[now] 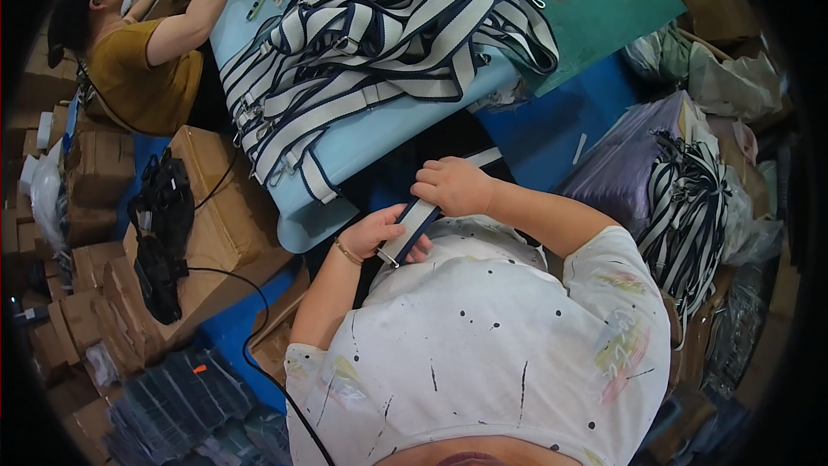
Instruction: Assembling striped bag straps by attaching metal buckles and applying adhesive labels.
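A white webbing strap (pixel 417 219) with navy edges lies slantwise between my hands, in front of my body. Its near end carries a small metal fitting, beside the fingers of my left hand (pixel 379 231). The left hand is closed on the strap near that end, thumb on top and fingers beneath. My right hand (pixel 453 186) grips the same strap farther up, with its fingers curled over it. Past the right hand the strap runs on to the upper right. Ahead, a large heap of matching straps (pixel 379 43) with metal hooks and buckles covers much of the light blue tabletop (pixel 379 125).
A green mat (pixel 595 9) covers the table's far right. At left, a co-worker in a mustard shirt (pixel 159 78) handles a strap. Black gear with a cable (pixel 162 233) rests on a cardboard box (pixel 228 207). On the right, more striped straps (pixel 686 216) hang beside a purple-wrapped bundle (pixel 617 160).
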`<state>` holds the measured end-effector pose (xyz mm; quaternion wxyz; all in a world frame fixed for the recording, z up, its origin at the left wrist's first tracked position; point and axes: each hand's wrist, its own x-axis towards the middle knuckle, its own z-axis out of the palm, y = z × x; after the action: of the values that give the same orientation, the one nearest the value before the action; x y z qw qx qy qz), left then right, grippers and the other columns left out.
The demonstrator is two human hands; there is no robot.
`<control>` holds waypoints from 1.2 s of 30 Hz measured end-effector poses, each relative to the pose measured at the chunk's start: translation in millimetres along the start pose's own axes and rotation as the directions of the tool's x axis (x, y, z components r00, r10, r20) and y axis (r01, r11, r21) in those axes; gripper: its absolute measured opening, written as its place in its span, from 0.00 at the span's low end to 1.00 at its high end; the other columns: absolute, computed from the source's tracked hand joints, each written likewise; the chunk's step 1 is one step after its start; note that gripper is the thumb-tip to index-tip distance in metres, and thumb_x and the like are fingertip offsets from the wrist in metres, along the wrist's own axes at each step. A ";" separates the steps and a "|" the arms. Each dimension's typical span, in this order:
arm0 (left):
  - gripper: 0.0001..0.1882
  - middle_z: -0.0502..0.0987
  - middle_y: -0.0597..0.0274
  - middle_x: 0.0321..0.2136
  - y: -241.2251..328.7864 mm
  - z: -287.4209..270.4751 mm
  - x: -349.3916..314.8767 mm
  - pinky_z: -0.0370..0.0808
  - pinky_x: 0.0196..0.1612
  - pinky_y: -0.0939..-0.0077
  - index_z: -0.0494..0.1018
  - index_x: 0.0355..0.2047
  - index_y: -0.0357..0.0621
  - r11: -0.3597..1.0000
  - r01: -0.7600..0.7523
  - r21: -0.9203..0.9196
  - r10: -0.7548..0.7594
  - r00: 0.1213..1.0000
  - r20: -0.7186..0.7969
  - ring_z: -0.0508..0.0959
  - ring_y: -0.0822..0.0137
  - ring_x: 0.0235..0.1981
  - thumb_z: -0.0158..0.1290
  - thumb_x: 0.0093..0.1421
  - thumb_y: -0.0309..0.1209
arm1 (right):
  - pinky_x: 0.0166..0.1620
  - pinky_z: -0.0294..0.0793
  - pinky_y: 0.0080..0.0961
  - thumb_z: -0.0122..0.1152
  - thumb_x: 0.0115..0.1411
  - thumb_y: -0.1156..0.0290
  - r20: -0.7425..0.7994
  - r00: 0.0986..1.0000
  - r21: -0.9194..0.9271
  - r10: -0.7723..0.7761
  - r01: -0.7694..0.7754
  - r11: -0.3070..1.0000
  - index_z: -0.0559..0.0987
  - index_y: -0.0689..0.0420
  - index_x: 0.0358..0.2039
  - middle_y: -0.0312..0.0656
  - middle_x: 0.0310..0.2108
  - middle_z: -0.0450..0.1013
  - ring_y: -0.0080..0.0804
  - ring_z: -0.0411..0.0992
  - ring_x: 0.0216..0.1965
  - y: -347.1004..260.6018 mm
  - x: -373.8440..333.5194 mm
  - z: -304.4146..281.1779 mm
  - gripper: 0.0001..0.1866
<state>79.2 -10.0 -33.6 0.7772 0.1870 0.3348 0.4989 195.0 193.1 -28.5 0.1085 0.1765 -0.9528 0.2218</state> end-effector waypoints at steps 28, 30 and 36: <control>0.14 0.71 0.65 0.25 5.7 5.1 -5.5 0.71 0.29 0.81 0.59 0.43 0.40 0.924 0.225 0.309 -0.202 0.974 -0.106 0.72 0.75 0.24 0.49 0.63 0.32 | 0.44 0.71 0.33 0.70 0.39 0.68 0.201 0.968 0.047 0.147 -0.159 0.986 0.73 0.51 0.42 0.40 0.37 0.70 0.38 0.71 0.41 -9.5 -7.9 -20.2 0.26; 0.12 0.70 0.66 0.25 -0.1 3.5 -3.4 0.70 0.28 0.82 0.59 0.40 0.41 0.921 0.187 0.340 -0.178 0.982 -0.059 0.71 0.76 0.24 0.49 0.64 0.34 | 0.51 0.66 0.33 0.70 0.42 0.66 0.349 0.920 0.008 0.177 -0.192 0.981 0.71 0.51 0.48 0.42 0.42 0.70 0.36 0.69 0.46 -15.4 -5.5 -23.9 0.31; 0.14 0.71 0.65 0.26 5.4 8.4 -4.3 0.70 0.30 0.82 0.59 0.40 0.41 0.894 0.183 0.409 -0.161 0.983 -0.089 0.72 0.75 0.26 0.50 0.63 0.35 | 0.43 0.71 0.31 0.69 0.42 0.66 0.376 0.904 -0.054 0.204 -0.198 0.979 0.73 0.54 0.41 0.42 0.38 0.68 0.38 0.71 0.40 -10.9 -12.1 -6.5 0.24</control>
<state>80.4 -11.2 -22.9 0.7515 0.3045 0.4688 0.3504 211.1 190.4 -22.1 -0.1002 0.1162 -0.9704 0.1864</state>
